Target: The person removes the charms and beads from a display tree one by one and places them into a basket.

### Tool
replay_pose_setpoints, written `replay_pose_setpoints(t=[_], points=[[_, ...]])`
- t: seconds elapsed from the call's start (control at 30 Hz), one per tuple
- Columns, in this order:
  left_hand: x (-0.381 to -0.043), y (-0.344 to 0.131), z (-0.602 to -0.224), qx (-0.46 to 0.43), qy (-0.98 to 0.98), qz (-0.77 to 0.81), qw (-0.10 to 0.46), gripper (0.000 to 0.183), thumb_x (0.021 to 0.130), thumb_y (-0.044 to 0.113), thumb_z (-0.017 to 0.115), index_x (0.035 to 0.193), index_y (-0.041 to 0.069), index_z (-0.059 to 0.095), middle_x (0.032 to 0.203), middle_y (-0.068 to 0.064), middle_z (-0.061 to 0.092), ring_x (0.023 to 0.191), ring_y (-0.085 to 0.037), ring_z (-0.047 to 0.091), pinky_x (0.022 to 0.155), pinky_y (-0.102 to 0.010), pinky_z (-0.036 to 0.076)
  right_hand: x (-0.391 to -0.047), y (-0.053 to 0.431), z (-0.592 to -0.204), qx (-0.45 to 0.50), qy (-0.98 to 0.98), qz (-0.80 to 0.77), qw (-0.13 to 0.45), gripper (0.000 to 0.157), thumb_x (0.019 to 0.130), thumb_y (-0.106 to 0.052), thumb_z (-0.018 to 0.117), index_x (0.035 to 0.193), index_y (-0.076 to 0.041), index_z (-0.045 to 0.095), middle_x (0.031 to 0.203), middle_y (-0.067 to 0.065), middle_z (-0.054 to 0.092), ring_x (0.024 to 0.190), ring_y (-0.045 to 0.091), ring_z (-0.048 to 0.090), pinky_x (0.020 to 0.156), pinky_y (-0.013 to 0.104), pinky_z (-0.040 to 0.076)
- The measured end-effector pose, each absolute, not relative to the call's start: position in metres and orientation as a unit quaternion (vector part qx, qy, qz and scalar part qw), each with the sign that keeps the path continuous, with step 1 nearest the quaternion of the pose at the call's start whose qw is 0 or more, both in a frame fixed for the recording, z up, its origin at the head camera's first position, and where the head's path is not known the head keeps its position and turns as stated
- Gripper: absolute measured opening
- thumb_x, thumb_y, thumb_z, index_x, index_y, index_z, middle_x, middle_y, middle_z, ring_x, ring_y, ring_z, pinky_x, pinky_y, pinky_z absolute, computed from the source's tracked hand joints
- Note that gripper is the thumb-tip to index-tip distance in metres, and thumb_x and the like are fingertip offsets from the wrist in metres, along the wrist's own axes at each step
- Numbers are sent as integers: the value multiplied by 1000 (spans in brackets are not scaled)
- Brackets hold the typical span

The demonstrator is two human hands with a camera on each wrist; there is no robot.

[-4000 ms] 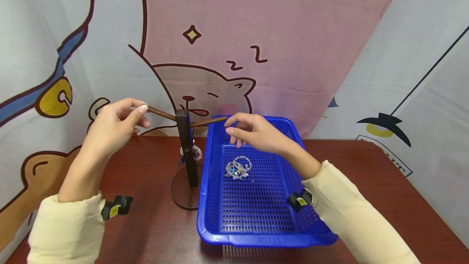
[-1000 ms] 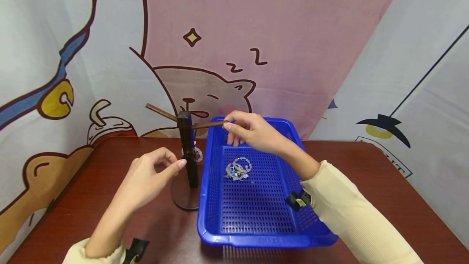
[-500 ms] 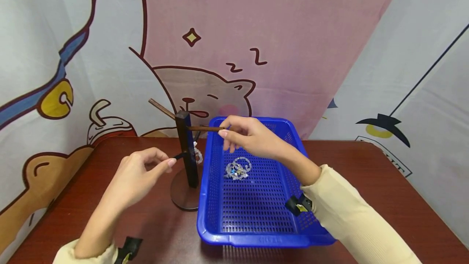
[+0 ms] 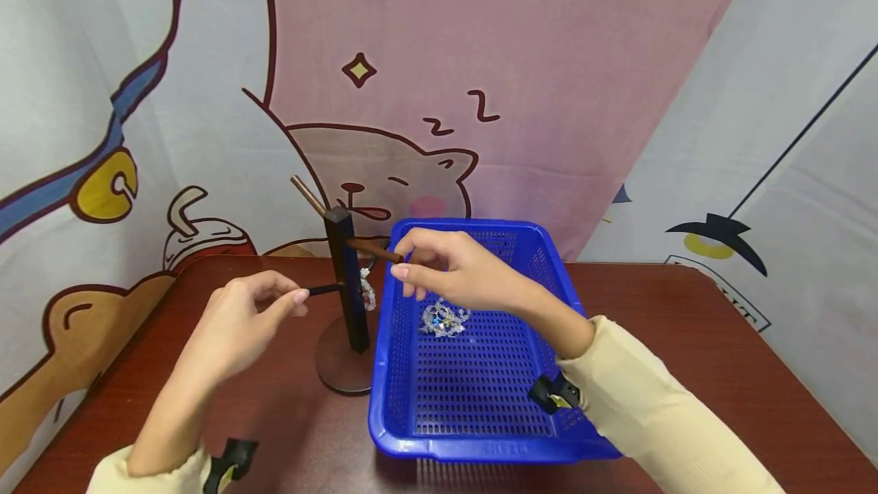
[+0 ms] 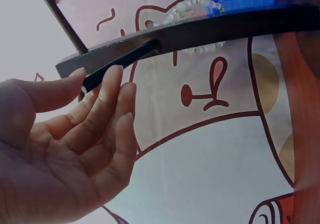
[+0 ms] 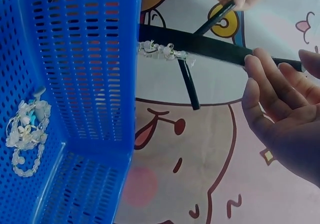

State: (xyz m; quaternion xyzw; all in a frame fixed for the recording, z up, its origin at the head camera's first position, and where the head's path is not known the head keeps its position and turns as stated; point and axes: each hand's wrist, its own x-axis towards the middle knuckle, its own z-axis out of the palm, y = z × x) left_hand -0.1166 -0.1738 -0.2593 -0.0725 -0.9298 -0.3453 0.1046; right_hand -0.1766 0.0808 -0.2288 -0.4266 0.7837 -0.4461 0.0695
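Note:
A dark wooden jewelry stand (image 4: 348, 288) with several pegs stands upright on its round base. My left hand (image 4: 236, 319) pinches the end of the lower black peg (image 4: 324, 290) between thumb and fingertips. At the stand's upper right, the brown peg (image 4: 373, 250) ends between the thumb and index finger of my right hand (image 4: 466, 273). A clear beaded bracelet (image 4: 368, 297) hangs from a rear peg, also visible in the right wrist view. Another brown peg (image 4: 309, 195) points up and left, untouched. Several beaded bracelets (image 6: 28, 134) lie heaped in the basket.
A blue perforated basket (image 4: 494, 448) stands right beside the stand, under my right forearm. The reddish-brown table (image 4: 686, 372) reaches back to a cartoon-printed cloth (image 4: 549, 82). Black wrist cameras sit at both sleeves.
My left hand has let go of the upper left peg and come down to the lower black one. The stand has turned, its right peg swinging toward me with my right hand.

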Motion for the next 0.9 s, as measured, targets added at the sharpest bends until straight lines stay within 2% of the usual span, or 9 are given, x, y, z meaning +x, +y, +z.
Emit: replay_pose_setpoints(t=[0.27, 0.5, 0.9], points=[[-123, -181, -261, -59, -930, -347, 109, 19, 93, 23, 55, 92, 7, 66, 77, -1, 69, 82, -24, 62, 64, -34, 40, -169, 71, -229, -468, 774, -422, 54, 5, 90, -7, 56, 95, -6, 54, 73, -1, 63, 64, 8, 59, 59, 26, 49], [-132, -187, -264, -56, -924, -363, 105, 23, 94, 22, 52, 95, 3, 65, 77, -2, 68, 70, -15, 58, 58, -29, 43, -163, 59, -227, -491, 773, -400, 41, 5, 89, -6, 57, 92, -7, 54, 71, -4, 63, 64, 8, 58, 57, 22, 47], [-145, -193, -272, -69, -912, -388, 115, 28, 96, 26, 48, 100, 2, 62, 78, -6, 67, 71, -16, 57, 59, -26, 44, -157, 42, -228, -503, 774, -384, 41, 8, 87, 0, 56, 93, -5, 52, 69, -2, 62, 64, 0, 56, 55, 20, 46]])
